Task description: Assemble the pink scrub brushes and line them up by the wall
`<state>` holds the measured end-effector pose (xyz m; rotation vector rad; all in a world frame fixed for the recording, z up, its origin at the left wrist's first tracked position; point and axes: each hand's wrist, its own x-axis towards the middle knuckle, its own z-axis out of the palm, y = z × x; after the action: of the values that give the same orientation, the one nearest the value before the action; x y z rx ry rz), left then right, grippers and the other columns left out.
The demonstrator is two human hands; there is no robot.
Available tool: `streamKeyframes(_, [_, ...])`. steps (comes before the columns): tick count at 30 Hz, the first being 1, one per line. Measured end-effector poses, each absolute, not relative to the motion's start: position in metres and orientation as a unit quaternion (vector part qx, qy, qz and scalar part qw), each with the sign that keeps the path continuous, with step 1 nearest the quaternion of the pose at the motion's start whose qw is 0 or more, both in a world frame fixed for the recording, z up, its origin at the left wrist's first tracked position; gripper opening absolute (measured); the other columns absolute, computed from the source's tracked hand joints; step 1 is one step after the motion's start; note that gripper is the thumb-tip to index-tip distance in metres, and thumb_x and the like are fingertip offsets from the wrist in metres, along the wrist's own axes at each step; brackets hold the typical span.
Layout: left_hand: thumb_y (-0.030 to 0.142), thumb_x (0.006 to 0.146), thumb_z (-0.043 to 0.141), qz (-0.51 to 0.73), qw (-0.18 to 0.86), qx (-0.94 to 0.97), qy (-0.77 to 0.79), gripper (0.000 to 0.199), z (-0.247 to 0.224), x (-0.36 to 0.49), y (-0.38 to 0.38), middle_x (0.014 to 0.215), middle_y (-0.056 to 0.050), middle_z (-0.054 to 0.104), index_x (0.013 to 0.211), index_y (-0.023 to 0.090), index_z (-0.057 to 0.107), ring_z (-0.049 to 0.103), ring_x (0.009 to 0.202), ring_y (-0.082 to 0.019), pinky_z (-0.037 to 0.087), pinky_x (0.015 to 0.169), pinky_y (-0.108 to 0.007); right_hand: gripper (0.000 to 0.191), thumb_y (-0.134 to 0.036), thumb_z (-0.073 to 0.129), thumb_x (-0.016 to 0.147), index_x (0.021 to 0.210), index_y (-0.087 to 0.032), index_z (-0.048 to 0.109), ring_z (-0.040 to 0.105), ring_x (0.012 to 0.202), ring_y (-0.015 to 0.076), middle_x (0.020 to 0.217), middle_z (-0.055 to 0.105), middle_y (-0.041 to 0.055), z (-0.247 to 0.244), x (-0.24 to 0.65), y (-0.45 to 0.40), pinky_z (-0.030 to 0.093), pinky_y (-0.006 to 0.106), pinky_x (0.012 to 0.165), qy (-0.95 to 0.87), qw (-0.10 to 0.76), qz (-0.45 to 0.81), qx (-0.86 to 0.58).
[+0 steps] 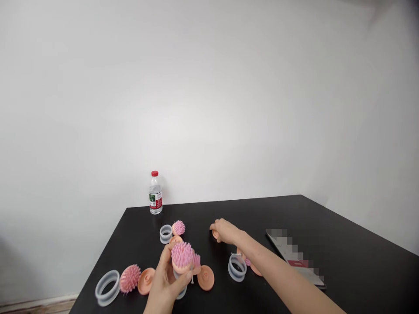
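My left hand (164, 281) is closed around a round brush head (182, 256) with pink bristles facing up and a peach-coloured base. Partly hidden beneath it, a translucent ring (181, 293) shows; whether the hand touches it I cannot tell. Farther off, my right hand (226, 231) pinches a small peach disc (215, 234) at the table top. Beside my left hand lie a peach disc with a central knob (206, 278) and another such disc (146, 281). A second pink brush head (130, 278) rests to the left, next to a translucent ring (108, 288).
A water bottle with a red cap (156, 194) stands at the back left of the black table (248, 213). Behind my left hand are a ring (166, 234) and a small brush head (178, 228). Another ring (237, 267) sits by my right forearm; a flat tablet-like object (296, 261) lies right.
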<state>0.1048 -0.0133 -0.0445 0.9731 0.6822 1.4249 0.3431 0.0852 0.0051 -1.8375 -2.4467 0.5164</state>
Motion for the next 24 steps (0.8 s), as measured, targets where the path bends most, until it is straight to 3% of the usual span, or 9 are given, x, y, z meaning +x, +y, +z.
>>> streamKeyframes(3, [0.036,0.056,0.092,0.604,0.624,0.403,0.288,0.067,-0.039,0.102,-0.016,0.12,-0.015,0.072,0.117,0.023,0.066,0.064,0.117,-0.04,0.047,0.102,-0.052,0.021,-0.027,0.065,0.094,0.111,-0.015,0.064,0.065,0.098,0.0208,0.112,0.065,0.0071,0.007,0.343,0.085,0.056,0.041,0.086,-0.789,0.077,0.171,-0.585])
streamKeyframes(7, [0.029,0.057,0.092,0.604,0.652,0.355,0.292,0.067,-0.026,0.096,-0.019,0.115,-0.014,0.074,0.118,0.022,0.068,0.065,0.116,-0.037,0.046,0.103,-0.05,0.024,-0.011,0.068,0.083,0.105,-0.017,0.06,0.064,0.098,0.0194,0.111,0.059,0.0073,0.022,0.334,0.063,0.052,0.036,0.09,-0.778,0.224,0.19,-0.555])
streamKeyframes(11, [0.024,0.065,0.088,0.581,0.713,0.312,0.236,0.061,-0.018,0.093,-0.023,0.113,-0.01,0.075,0.122,0.023,0.067,0.063,0.118,-0.032,0.042,0.108,-0.046,0.024,-0.022,0.059,0.09,0.109,-0.023,0.044,0.064,0.108,0.0185,0.121,0.054,0.0074,0.03,0.312,0.013,0.053,0.031,0.087,-0.752,0.377,0.252,-0.478])
streamKeyframes(13, [0.023,0.068,0.086,0.571,0.734,0.302,0.211,0.058,-0.018,0.093,-0.024,0.111,-0.008,0.075,0.123,0.024,0.067,0.065,0.117,-0.031,0.043,0.108,-0.045,0.026,-0.029,0.067,0.086,0.099,-0.023,0.045,0.064,0.106,0.0212,0.119,0.054,0.0078,0.027,0.3,-0.013,0.054,0.034,0.085,-0.686,0.516,0.351,-0.374])
streamKeyframes(15, [0.022,0.069,0.085,0.567,0.743,0.296,0.196,0.059,-0.02,0.095,-0.024,0.113,-0.008,0.074,0.125,0.026,0.065,0.065,0.117,-0.03,0.044,0.107,-0.045,0.032,-0.036,0.075,0.081,0.09,-0.023,0.047,0.063,0.102,0.0219,0.114,0.055,0.0074,0.02,0.289,-0.032,0.053,0.035,0.084,-0.632,0.586,0.395,-0.319])
streamKeyframes(20, [0.022,0.071,0.084,0.564,0.749,0.293,0.185,0.06,-0.025,0.098,-0.024,0.117,-0.009,0.073,0.127,0.025,0.063,0.064,0.118,-0.031,0.046,0.108,-0.045,0.04,-0.046,0.076,0.079,0.074,-0.022,0.044,0.063,0.1,0.0239,0.109,0.057,0.0077,-0.002,0.264,-0.047,0.054,0.036,0.081,-0.593,0.64,0.373,-0.316])
streamKeyframes(24, [0.02,0.072,0.083,0.557,0.754,0.299,0.179,0.056,-0.021,0.097,-0.026,0.113,-0.009,0.074,0.125,0.021,0.064,0.064,0.119,-0.031,0.045,0.109,-0.045,0.036,-0.042,0.073,0.083,0.072,-0.022,0.046,0.063,0.097,0.0224,0.108,0.055,0.0078,-0.01,0.251,-0.047,0.055,0.032,0.076,-0.616,0.638,0.351,-0.301])
